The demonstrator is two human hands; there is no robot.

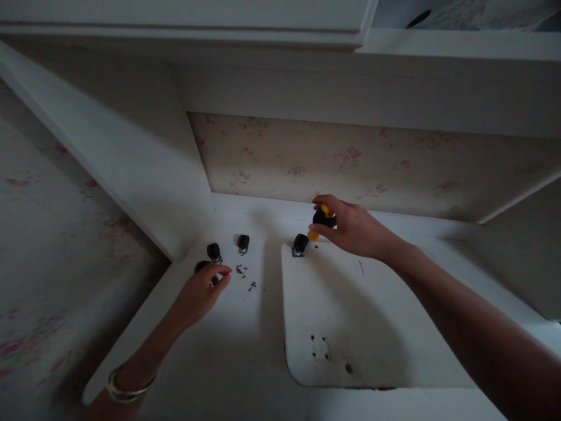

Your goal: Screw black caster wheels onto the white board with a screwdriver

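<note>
My right hand (346,225) is closed round a short black-and-yellow screwdriver (323,217). It is held just above and right of a black caster wheel (300,243), which sits at the far left corner of a white board (372,316). My left hand (205,292) is pinched, thumb near forefinger; whatever may be between the fingertips is too small to make out. Close to those fingertips lie several loose dark screws (240,269). Behind the hand are more casters: one (214,252) in plain view and another (201,265) partly hidden by the fingers. A further caster (243,242) lies beyond the screws.
White side panels and a top cabinet edge (184,29) enclose this white surface (228,351). Flowered wallpaper (307,158) covers the back. Near the board's front left corner are several screw holes (319,347) and a small round fitting (349,368).
</note>
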